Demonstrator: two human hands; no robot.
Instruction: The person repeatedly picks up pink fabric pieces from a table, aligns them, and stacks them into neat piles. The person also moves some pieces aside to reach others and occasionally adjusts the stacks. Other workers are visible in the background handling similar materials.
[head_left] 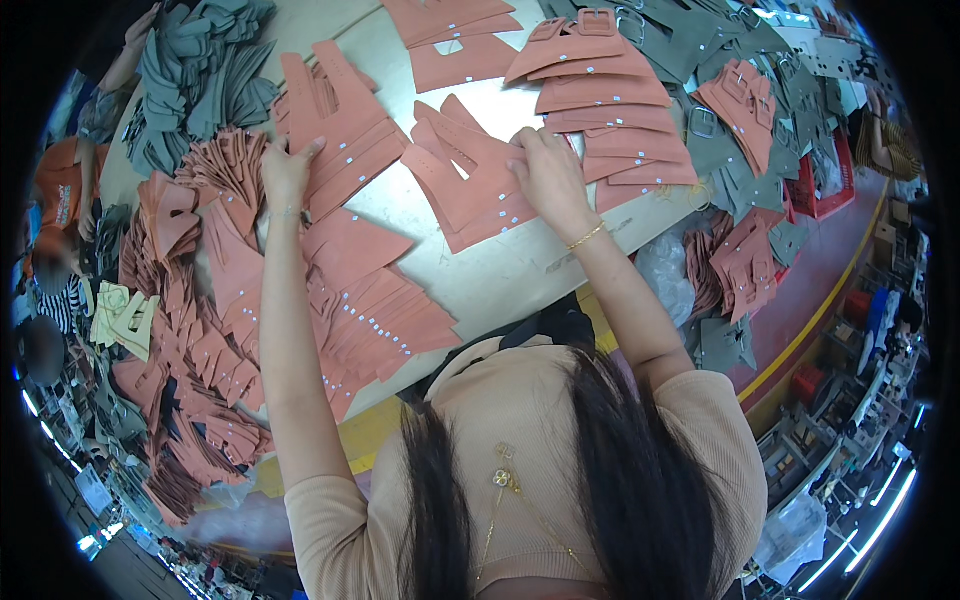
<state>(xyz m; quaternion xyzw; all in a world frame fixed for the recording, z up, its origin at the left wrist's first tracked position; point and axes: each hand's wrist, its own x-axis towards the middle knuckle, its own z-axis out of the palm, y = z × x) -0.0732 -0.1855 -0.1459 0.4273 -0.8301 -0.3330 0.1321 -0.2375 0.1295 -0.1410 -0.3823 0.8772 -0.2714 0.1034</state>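
On the pale work table (pixel 560 255), my right hand (pixel 552 175) pinches the right edge of a salmon-coloured leather piece (pixel 475 200). That piece has strap-like tabs with punched holes and small white stickers. My left hand (pixel 288 172) grips the left edge of an overlapping stack of similar leather pieces (pixel 352 150), thumb on top; its other fingers are partly hidden. Below that stack, more leather pieces (pixel 385 310) lie fanned out with a row of white stickers. To the right of my right hand rests a layered stack with buckles (pixel 610 100).
Grey-green leather pieces are heaped at the far left (pixel 195 90) and far right (pixel 740 130). More salmon pieces (pixel 200 340) pile along the left edge. A red crate (pixel 828 185) stands beyond the table at right. Other people (pixel 65 190) are at the left.
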